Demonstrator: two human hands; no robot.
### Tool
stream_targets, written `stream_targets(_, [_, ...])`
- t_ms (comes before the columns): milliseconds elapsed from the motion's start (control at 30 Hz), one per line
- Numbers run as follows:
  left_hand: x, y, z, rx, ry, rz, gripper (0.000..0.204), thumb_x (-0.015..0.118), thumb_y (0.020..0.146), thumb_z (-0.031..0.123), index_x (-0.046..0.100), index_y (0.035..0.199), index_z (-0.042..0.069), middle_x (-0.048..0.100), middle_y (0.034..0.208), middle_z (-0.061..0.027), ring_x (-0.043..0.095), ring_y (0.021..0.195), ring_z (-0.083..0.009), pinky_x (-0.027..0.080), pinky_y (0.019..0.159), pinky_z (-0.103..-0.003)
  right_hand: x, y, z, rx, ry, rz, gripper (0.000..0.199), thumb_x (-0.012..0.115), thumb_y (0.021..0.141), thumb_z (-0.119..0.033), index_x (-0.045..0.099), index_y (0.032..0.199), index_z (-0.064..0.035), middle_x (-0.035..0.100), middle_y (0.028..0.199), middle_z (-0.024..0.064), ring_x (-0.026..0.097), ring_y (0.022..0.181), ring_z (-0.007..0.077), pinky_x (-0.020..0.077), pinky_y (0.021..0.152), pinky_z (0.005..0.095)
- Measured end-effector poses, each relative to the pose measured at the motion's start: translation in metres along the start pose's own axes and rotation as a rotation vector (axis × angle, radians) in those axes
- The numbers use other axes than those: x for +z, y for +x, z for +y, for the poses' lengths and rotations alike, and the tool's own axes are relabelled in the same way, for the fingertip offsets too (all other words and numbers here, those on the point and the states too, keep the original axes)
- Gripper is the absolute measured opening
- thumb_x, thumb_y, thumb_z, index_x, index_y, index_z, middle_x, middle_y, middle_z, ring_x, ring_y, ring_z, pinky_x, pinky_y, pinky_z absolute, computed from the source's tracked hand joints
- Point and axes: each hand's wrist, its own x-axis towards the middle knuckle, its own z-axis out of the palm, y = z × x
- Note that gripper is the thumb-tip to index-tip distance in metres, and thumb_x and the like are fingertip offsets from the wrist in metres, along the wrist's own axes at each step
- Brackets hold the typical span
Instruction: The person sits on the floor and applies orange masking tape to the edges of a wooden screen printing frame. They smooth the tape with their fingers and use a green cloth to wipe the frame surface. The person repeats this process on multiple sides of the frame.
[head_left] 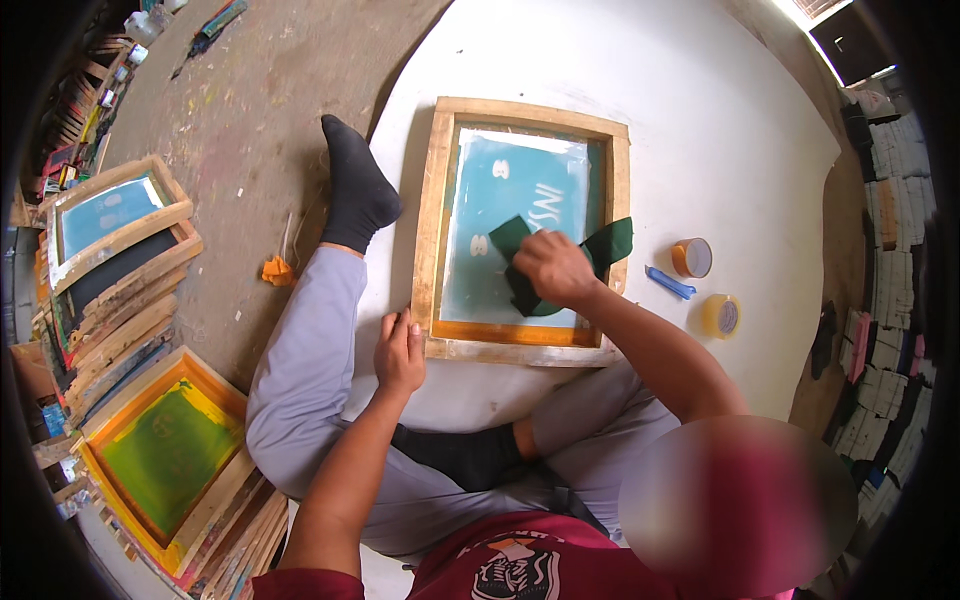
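Observation:
A wooden-framed printing screen lies flat on the white sheet in front of me. Its mesh is teal with pale lettering and small pale shapes. My right hand is closed on a dark green cloth and presses it on the lower right part of the mesh. Ends of the cloth stick out on both sides of the fist, one reaching over the frame's right side. My left hand is at the frame's lower left corner, its fingers curled against the wood.
Right of the screen lie two tape rolls and a blue cutter-like tool. More framed screens are stacked at the left, one with a yellow-green mesh. An orange scrap lies on the floor. My sock-clad foot rests left of the frame.

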Motion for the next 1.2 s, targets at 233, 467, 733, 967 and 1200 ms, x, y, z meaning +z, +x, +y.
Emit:
stream_targets(233, [0.000,0.001,0.001,0.018,-0.001,0.009,0.041,0.051,0.108,0.025,0.062,0.139,0.000,0.061,0.123,-0.0191,0.065,0.104,-0.0409,0.054,0.087,-0.047,-0.013,-0.053,-0.009,0.716,0.009,-0.106,0.010,0.067,0.083,-0.008,0.072,0.092,-0.0074,0.064,0.111,0.0195,0.064,0.110,0.0403,0.0518,0.090,0.0503])
stream_targets(467, [0.000,0.000,-0.002,0.003,0.031,-0.003,0.041,0.048,0.110,0.027,0.060,0.142,0.005,0.060,0.124,-0.0176,0.065,0.106,-0.0413,0.054,0.088,-0.049,-0.044,-0.004,0.003,0.526,0.422,0.261,0.023,0.061,0.081,0.003,0.068,0.101,-0.0055,0.071,0.103,0.0215,0.067,0.095,0.0468,0.0553,0.083,0.0506])
stream_targets(733, [-0.003,0.001,0.002,-0.014,0.041,-0.017,0.040,0.048,0.110,0.027,0.061,0.142,0.006,0.061,0.122,-0.0177,0.065,0.106,-0.0417,0.054,0.089,-0.049,-0.007,0.023,-0.079,0.279,0.572,0.045,0.023,0.067,0.079,0.000,0.076,0.100,-0.0041,0.072,0.108,0.0180,0.070,0.103,0.0383,0.0573,0.093,0.0452])
stream_targets(967, [0.000,-0.001,-0.005,-0.016,0.026,-0.003,0.040,0.051,0.108,0.024,0.061,0.140,0.003,0.061,0.121,-0.0179,0.066,0.104,-0.0407,0.054,0.087,-0.048,0.051,0.038,-0.134,0.235,0.692,-0.348,0.028,0.063,0.084,-0.007,0.080,0.106,-0.0035,0.076,0.103,0.0211,0.073,0.097,0.0403,0.0575,0.092,0.0475])
stream_targets(1200, [0.000,0.001,0.003,0.027,-0.001,0.007,0.040,0.051,0.108,0.024,0.062,0.139,0.001,0.061,0.119,-0.0180,0.066,0.101,-0.0395,0.054,0.085,-0.047,0.041,-0.054,-0.041,0.151,0.401,-0.598,0.014,0.064,0.081,-0.004,0.077,0.083,0.0014,0.074,0.091,0.0248,0.073,0.092,0.0437,0.0586,0.080,0.0516])
